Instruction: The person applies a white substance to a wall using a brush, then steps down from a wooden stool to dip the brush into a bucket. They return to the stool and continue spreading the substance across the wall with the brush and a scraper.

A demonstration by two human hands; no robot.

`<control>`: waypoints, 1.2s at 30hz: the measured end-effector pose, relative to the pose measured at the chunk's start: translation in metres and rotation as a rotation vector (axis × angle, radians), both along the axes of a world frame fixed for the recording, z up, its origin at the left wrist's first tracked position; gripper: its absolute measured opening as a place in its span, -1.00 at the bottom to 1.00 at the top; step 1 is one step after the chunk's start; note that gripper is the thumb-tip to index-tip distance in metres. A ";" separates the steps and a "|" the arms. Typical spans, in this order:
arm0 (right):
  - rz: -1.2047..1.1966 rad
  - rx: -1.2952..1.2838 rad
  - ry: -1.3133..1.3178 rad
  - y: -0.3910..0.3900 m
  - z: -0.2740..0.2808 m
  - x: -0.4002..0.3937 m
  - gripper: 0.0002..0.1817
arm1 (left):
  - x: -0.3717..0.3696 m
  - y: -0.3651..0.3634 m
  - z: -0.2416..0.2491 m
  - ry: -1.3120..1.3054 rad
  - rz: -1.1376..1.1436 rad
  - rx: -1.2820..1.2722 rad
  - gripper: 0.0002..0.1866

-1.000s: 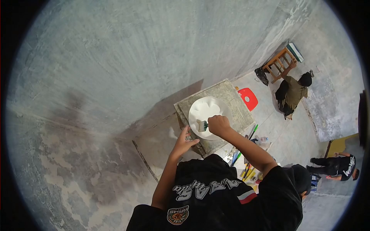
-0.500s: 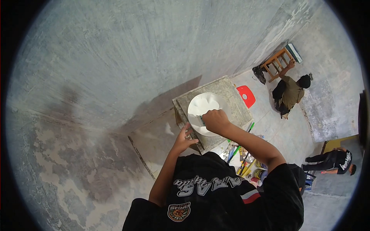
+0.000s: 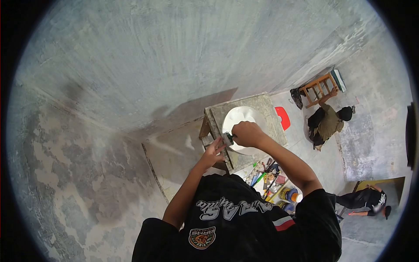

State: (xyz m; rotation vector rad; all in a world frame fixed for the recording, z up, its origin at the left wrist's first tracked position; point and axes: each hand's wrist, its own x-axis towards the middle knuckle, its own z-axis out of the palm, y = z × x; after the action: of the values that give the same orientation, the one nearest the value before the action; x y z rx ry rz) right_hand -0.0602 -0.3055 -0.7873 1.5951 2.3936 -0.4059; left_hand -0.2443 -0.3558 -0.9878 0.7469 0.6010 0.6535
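Observation:
A round white basin [image 3: 259, 117] with smooth white paste [image 3: 239, 115] in it sits on a worn wooden stand [image 3: 276, 133]. Over the basin's near side, my right hand [image 3: 248, 133] is closed round the dark green handle of a putty knife [image 3: 228, 139]. Its flat greyish end points left, beyond the rim. My left hand [image 3: 212, 153] is held at the stand's left edge, fingers stretched apart, with the fingertips right by the blade. My fingers partly hide the tool's handle.
Brushes, tools and paint cans [image 3: 286, 194] lie on the floor to the right. A red plastic stool [image 3: 283, 118] is behind the stand. One person [image 3: 327, 123] crouches by a wooden frame [image 3: 317, 89]; another person [image 3: 364, 201] is at lower right. A rough wall [image 3: 174, 56] rises ahead.
My right hand has drawn the putty knife out of the paste to the basin's left rim. My left hand has come up beside the blade. The view has shifted slightly.

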 end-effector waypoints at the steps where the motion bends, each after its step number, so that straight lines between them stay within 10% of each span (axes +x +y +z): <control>1: 0.003 0.002 -0.003 0.000 0.000 0.005 -0.80 | 0.000 0.001 -0.001 -0.010 -0.003 0.007 0.17; 17: -0.143 0.012 0.160 -0.011 0.038 0.068 -0.81 | -0.021 0.005 0.007 0.144 -0.026 -0.007 -0.05; 28: 0.619 0.224 -0.189 0.009 0.007 0.017 -0.90 | -0.018 0.004 0.003 0.169 0.023 0.172 -0.09; 36: 0.758 0.248 -0.140 0.021 0.026 0.011 -0.86 | -0.013 0.005 0.009 -0.024 0.047 0.039 -0.05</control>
State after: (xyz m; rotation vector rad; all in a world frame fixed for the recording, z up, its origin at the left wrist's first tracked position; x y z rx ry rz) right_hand -0.0492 -0.2848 -0.7614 0.6408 2.7641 0.1497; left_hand -0.2578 -0.3508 -0.9789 0.7623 0.5867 0.7178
